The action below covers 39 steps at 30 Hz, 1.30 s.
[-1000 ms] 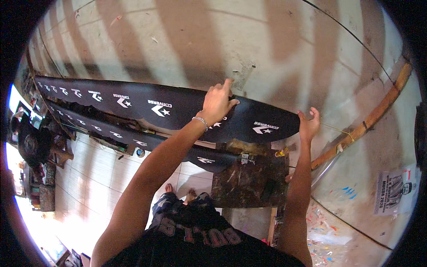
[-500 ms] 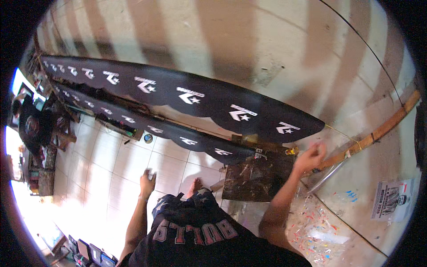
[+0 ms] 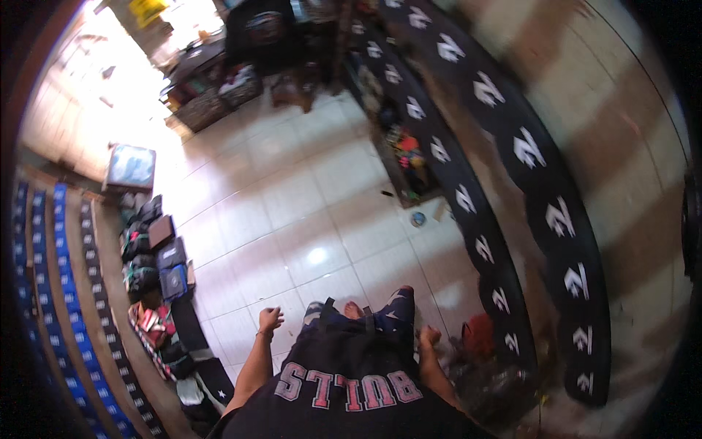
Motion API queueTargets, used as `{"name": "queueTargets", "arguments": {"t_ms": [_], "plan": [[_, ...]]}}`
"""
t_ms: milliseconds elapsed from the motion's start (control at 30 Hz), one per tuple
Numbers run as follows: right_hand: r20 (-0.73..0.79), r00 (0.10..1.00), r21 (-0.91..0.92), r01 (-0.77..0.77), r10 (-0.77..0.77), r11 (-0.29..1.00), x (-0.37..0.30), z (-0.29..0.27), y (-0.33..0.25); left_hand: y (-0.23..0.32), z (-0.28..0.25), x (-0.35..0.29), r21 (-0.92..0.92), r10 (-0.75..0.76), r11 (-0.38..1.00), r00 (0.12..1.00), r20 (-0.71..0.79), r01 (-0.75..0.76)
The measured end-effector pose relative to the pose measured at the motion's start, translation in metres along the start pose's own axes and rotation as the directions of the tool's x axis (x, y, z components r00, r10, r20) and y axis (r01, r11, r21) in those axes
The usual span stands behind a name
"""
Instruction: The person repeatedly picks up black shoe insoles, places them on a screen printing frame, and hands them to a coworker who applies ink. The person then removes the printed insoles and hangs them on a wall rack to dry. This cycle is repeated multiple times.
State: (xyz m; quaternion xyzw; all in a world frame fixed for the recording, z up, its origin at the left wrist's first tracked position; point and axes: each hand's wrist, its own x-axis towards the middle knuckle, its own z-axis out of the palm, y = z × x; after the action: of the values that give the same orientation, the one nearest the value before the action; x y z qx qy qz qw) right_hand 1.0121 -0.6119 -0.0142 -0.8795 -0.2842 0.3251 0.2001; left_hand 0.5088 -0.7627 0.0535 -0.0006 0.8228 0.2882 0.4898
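Note:
My left hand (image 3: 270, 320) hangs over the white tiled floor with its fingers loosely spread, and nothing shows in it. On the other side of my body, my right hand (image 3: 429, 336) is loosely curled, with nothing visible in it. The nearest things to it are an orange-red bundle (image 3: 479, 335) and a dark, shiny plastic heap (image 3: 497, 388). To the right, long black strips with repeated white prints and scalloped edges are stretched in two rows, an inner strip (image 3: 463, 197) and a wider outer strip (image 3: 528, 150). Neither hand touches them.
Blue and black printed strips (image 3: 69, 293) run along the left side. Beside them lie stacked dark bundles (image 3: 172, 252) and folded cloth. A person in dark clothes (image 3: 263, 29) is at the far end. A tray of colourful items (image 3: 409, 157) and a small round container (image 3: 417, 219) lie by the inner strip.
My view has turned left, so the long black strips now run along my right. My right hand has come down from beside the strip's end to near my side.

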Motion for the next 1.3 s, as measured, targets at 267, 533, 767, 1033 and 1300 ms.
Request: {"name": "queueTargets", "arguments": {"t_ms": [267, 533, 767, 1033, 1300], "plan": [[0.403, 0.852, -0.123, -0.312, 0.335, 0.942, 0.028, 0.115, -0.132, 0.166, -0.029, 0.091, -0.105, 0.254, 0.961, 0.967, -0.018, -0.255], [0.577, 0.806, -0.175, -0.033, 0.129, 0.984, 0.052, 0.341, -0.431, 0.206, -0.104, 0.151, -0.26, -0.092, 0.965, 0.982, -0.163, 0.047], [0.82, 0.522, -0.042, 0.464, -0.236, 0.885, -0.053, 0.547, -0.758, 0.213, -0.128, 0.194, -0.729, -0.498, 0.634, 0.857, -0.13, 0.257], [0.865, 0.488, -0.156, 0.483, -0.117, 0.862, -0.173, 0.747, -0.858, 0.317, -0.239, 0.353, -0.632, -0.477, 0.691, 0.878, -0.032, 0.353], [0.886, 0.453, -0.258, 0.657, -0.097, 0.708, -0.324, 0.903, -0.94, 0.577, -0.506, 0.444, -0.659, -0.108, 0.706, 0.88, -0.462, -0.259]]}}
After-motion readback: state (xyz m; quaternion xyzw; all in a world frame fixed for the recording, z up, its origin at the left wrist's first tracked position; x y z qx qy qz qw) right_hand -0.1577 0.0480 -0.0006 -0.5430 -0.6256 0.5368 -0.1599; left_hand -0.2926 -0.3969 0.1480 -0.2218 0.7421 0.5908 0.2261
